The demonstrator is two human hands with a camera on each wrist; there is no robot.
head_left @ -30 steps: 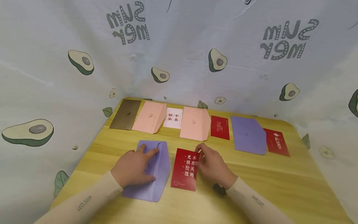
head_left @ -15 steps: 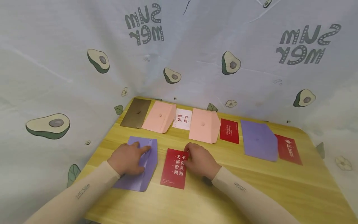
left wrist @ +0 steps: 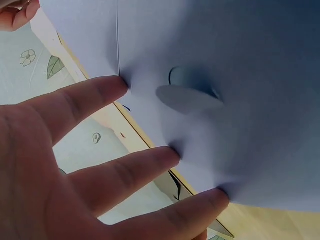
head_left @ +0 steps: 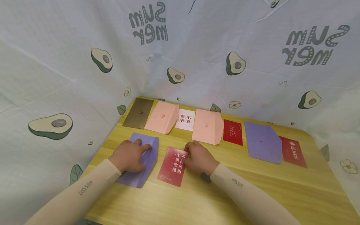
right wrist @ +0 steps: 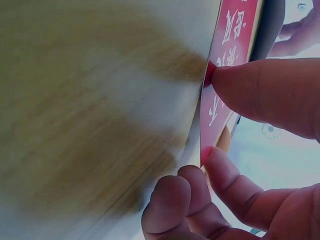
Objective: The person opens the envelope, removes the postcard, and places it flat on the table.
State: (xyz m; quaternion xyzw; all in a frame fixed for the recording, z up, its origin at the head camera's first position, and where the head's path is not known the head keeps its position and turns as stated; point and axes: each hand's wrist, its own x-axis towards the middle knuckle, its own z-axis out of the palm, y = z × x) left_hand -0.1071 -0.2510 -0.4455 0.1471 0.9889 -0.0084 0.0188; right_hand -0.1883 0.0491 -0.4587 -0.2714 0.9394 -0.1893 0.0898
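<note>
My left hand (head_left: 129, 155) lies with fingers spread on a purple envelope (head_left: 137, 182), its unfolded flap facing right. In the left wrist view, several fingertips press into the paper around a small half-round cut tab (left wrist: 187, 96). Just right of that envelope is a red card (head_left: 172, 168) with white Chinese characters. My right hand (head_left: 200, 158) pinches this card near its upper right corner. Seen from the right wrist, the thumb (right wrist: 265, 95) is on the printed face, and the held edge stands up from the table.
Along the back of the wooden table (head_left: 213, 200) lie a brown envelope (head_left: 137, 114), pink envelopes (head_left: 161, 118) (head_left: 205, 128), a white card (head_left: 185, 123), a red card (head_left: 232, 132), another purple envelope (head_left: 261, 143) and a further red card (head_left: 293, 153). A printed curtain (head_left: 202, 37) hangs behind.
The head view has shifted, so the back row appears farther right. My right hand keeps its pinch on the red card, whose lower end has swung left. The left hand stays on the envelope.
</note>
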